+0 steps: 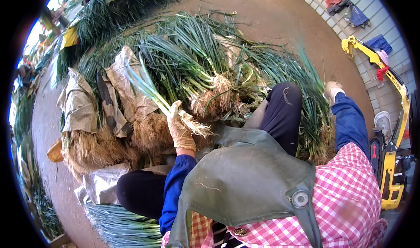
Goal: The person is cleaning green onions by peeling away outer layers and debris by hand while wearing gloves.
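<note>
My left hand [180, 127], in a pale tan glove, is closed round a few green onions [151, 87]. Their white ends and stringy roots stick out past the fingers toward my apron, and the green leaves slant up to the left. Out to the right is my gloved right hand [334, 91], at the edge of a heap of green onions [302, 90]. A blurred green streak of leaves shows beside it; its fingers are too unclear to tell whether it grips them. Just beyond my left hand lies a pile of green onions [214, 84] with roots toward me.
Bundles wrapped in brown paper [127, 81] stand at the left, roots down. More green onions [122, 226] lie at the lower left. A yellow toy-like excavator [391, 160] is at the right by the wall. My dark green apron [245, 173] covers my lap.
</note>
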